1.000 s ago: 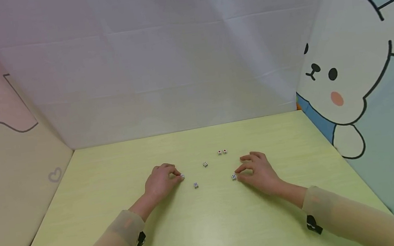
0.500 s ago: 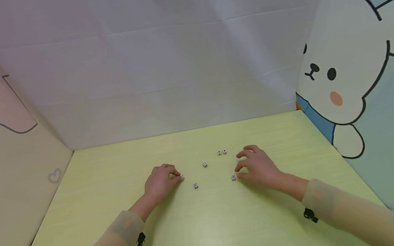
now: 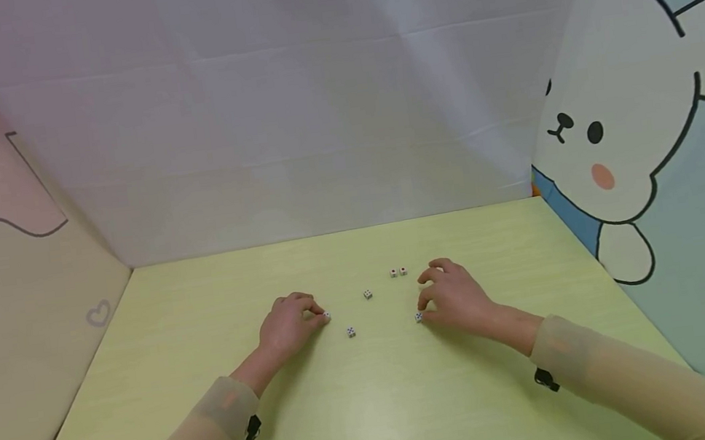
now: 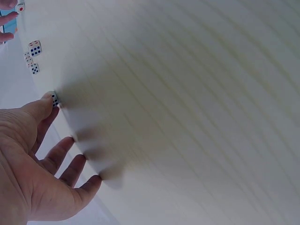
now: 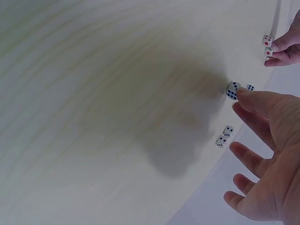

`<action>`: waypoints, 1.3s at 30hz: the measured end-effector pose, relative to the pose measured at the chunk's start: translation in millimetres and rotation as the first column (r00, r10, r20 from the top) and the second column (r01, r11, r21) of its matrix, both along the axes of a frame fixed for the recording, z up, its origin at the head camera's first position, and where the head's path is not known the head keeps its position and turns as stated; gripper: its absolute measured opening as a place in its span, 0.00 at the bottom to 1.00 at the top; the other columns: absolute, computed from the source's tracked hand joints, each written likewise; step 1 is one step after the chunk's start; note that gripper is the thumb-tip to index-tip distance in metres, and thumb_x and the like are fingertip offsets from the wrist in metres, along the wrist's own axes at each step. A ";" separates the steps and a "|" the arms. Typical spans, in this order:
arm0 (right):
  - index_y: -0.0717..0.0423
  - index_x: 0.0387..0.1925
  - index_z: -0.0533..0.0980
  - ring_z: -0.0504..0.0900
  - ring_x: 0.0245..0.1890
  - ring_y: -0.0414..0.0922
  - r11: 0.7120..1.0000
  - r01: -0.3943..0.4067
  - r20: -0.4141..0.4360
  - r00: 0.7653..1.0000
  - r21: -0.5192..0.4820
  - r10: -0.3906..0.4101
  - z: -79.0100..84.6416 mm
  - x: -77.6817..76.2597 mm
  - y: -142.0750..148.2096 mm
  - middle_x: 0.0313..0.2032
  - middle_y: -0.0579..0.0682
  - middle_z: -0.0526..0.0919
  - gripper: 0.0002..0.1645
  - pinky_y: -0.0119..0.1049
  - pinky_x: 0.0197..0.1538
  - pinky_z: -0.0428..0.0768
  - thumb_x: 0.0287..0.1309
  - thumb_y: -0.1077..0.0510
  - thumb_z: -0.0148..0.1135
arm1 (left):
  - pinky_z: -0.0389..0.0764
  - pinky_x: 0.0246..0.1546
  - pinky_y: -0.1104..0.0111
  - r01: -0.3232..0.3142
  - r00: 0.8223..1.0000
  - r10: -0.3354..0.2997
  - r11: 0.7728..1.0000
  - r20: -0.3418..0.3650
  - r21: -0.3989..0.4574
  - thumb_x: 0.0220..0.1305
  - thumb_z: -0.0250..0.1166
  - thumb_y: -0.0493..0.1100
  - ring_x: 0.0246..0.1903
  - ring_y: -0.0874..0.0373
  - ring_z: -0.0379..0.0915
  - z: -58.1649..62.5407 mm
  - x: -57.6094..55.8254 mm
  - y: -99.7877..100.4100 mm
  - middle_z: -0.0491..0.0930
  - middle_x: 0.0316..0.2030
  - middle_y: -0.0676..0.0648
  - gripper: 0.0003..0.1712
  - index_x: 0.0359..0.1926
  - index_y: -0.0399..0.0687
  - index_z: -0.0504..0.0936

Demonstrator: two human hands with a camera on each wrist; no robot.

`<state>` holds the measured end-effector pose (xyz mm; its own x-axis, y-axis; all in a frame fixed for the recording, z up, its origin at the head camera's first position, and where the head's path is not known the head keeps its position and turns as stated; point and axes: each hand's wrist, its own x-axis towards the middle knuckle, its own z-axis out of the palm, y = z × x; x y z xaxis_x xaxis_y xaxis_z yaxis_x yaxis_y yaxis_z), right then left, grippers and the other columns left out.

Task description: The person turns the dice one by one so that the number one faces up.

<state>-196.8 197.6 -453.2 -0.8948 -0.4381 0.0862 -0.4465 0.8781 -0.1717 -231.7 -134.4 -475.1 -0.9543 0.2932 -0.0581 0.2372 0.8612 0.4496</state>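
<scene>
On the left of the group, my left hand (image 3: 286, 327) pinches a small white die (image 4: 55, 99) between thumb and index finger, its other fingertips down at the table. My right hand (image 3: 458, 300) has thumb and index finger at another white die (image 5: 232, 90), which shows blue pips in the right wrist view. The remaining right fingers are spread above the tabletop. Between the hands lie two single dice, a nearer die (image 3: 351, 332) and a farther die (image 3: 367, 294). Beyond them a pair of dice (image 3: 393, 273) sits side by side, red single pips facing me.
The dice lie on a pale yellow-green table (image 3: 375, 408). A white sheet (image 3: 312, 107) hangs along its back edge. Cartoon-printed panels stand at both sides, a rabbit panel (image 3: 633, 141) on the right and a pink and cream panel (image 3: 5, 292) on the left.
My right hand has shifted slightly left, its index finger closing in beside the thumb at the die. The left hand and the other dice have stayed in place.
</scene>
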 end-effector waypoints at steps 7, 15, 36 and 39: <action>0.41 0.27 0.88 0.67 0.66 0.63 1.000 -0.003 0.013 1.000 0.007 0.003 1.7 -1.3 -3.4 0.53 0.54 0.82 0.03 0.63 0.66 0.67 0.52 0.51 0.77 | 0.80 0.51 0.49 0.000 1.000 0.000 1.000 -0.003 0.000 0.66 0.72 0.51 0.61 0.39 0.70 -2.8 -2.2 -0.4 0.78 0.62 0.44 0.06 0.38 0.57 0.90; 0.41 0.26 0.88 0.67 0.67 0.64 1.000 -0.008 0.006 1.000 0.028 0.008 0.1 -1.5 -5.5 0.53 0.54 0.82 0.04 0.63 0.66 0.67 0.51 0.51 0.79 | 0.80 0.49 0.50 0.001 1.000 -0.001 1.000 -0.003 0.005 0.66 0.72 0.51 0.61 0.40 0.71 -4.3 -1.9 -0.2 0.79 0.62 0.44 0.05 0.38 0.57 0.89; 0.48 0.41 0.90 0.65 0.69 0.60 0.757 0.277 0.321 0.942 -0.592 -0.093 -0.6 -3.3 14.3 0.61 0.57 0.80 0.09 0.62 0.70 0.58 0.60 0.50 0.75 | 0.80 0.51 0.50 -0.011 1.000 0.011 1.000 0.001 -0.001 0.67 0.72 0.52 0.61 0.39 0.71 -8.3 -1.4 -0.2 0.78 0.62 0.44 0.06 0.38 0.58 0.89; 0.52 0.46 0.88 0.68 0.69 0.57 0.635 0.355 0.409 0.910 -0.686 -0.066 -1.4 -0.3 17.6 0.63 0.57 0.79 0.15 0.61 0.72 0.59 0.62 0.49 0.73 | 0.79 0.51 0.49 -0.015 1.000 0.015 1.000 0.002 0.000 0.67 0.71 0.52 0.61 0.39 0.70 -9.1 -1.7 0.3 0.78 0.62 0.45 0.06 0.38 0.58 0.89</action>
